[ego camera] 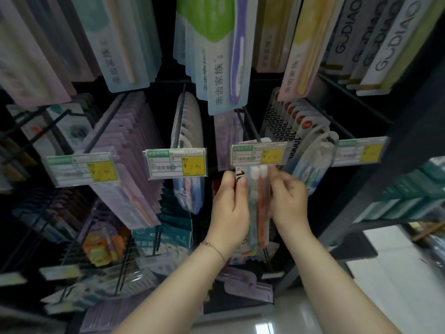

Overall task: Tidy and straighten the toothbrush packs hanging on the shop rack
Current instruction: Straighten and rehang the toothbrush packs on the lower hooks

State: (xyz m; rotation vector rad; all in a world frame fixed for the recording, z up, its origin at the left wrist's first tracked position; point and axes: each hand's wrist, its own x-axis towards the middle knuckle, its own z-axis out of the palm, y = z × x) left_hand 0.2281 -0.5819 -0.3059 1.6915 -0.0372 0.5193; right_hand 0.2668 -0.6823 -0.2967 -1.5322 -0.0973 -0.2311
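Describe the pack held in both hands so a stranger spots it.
On the wire rack, find the third yellow price tag from the left. The clear pack hangs below it, held by the left hand and right hand. Its blue and orange brushes set it apart.

Dim, shadowy shop rack (154, 249) with dark gaps between hooks. Brighter glare on the pale floor (301, 317) at lower right. Wide-angle bending at the edges; corners and upper packs (130, 44) look soft and blurred.
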